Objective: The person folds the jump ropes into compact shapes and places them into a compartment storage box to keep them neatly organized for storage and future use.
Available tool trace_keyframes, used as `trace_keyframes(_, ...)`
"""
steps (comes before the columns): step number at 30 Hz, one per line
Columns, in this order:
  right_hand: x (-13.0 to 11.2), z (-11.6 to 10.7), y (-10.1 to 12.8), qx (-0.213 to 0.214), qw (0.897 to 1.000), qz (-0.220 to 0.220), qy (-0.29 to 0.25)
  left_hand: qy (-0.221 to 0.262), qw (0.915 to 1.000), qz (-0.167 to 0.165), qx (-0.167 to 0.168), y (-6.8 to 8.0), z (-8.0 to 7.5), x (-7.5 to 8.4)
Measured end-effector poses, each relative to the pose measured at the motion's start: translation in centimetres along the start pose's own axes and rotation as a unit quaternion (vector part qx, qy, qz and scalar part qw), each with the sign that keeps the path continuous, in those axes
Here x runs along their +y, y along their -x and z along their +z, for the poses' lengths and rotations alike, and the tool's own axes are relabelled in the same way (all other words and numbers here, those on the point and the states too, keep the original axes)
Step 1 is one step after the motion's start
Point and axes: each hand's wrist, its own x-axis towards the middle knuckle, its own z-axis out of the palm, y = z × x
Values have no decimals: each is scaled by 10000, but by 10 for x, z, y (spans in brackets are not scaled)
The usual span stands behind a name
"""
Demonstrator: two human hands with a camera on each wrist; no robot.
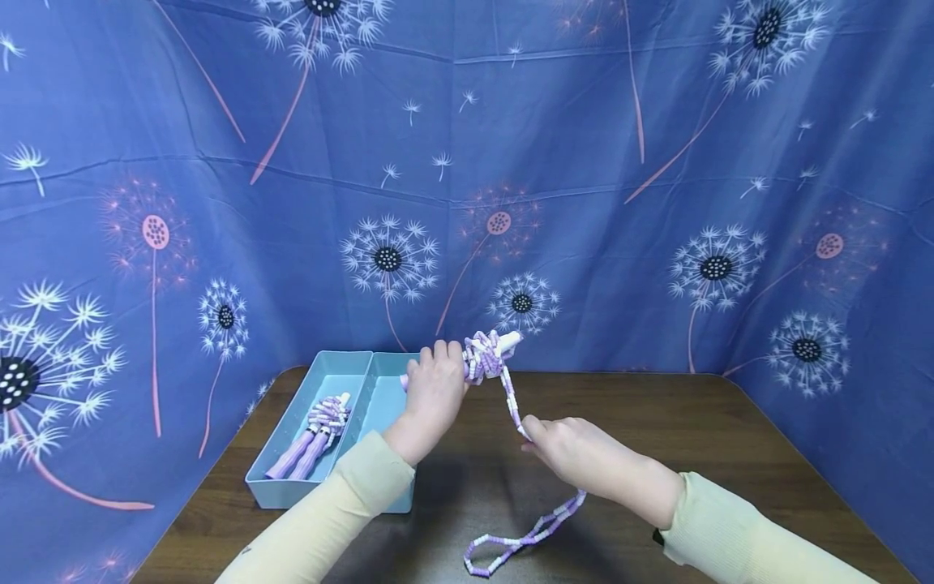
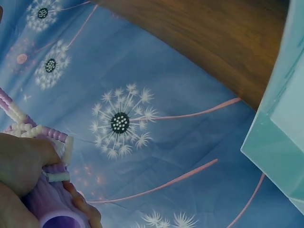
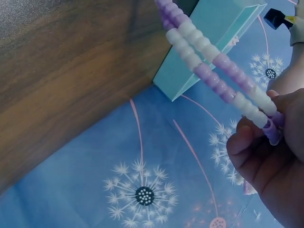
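Purple rope: the bead rope (image 1: pixel 511 397) is half wound on its handles (image 1: pixel 489 353), above the table (image 1: pixel 657 422).
Left hand: the left hand (image 1: pixel 434 389) grips the handles.
Right hand: the right hand (image 1: pixel 576 454) pinches the rope.
Risk: if that pinch goes slack, the loops might slip off.
Tail: the loose end (image 1: pixel 525 539) may snag on the table.
Box: the blue box (image 1: pixel 292 478) holds another rope (image 1: pixel 314 434).

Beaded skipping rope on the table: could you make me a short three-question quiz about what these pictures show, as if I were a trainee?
1. True or false: the left hand holds the handles wound with the beaded rope above the table.
2. What does the right hand pinch? A) the tray's rim B) a doubled strand of beads C) a sleeve
3. What lies in the blue tray?

Key:
1. True.
2. B; the free loop trails onto the table.
3. A second, bundled purple rope.
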Motion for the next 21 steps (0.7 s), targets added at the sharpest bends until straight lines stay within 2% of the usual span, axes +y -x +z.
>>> trace_keyframes(5, 0, -2, 0, -91, 9997, 45, -201, -86, 9999, -60, 58, 0, 5, -4)
trace_keyframes(10, 0, -4, 0, -157, 9996, 174, -181, -121, 9995, -199, 228, -3, 5, -6)
trace_keyframes(14, -1, -7, -2, -335, 9990, 257, -150, -179, 9995, -199, 180, -4, 5, -6)
trace_keyframes(18, -2, -12, -7, -353, 9989, 47, 314, -301, 9994, -173, 28, -2, 5, -4)
trace_keyframes(21, 1, -19, -12, -131, 9956, -286, 880, -337, 9993, -183, -30, -1, 6, -3)
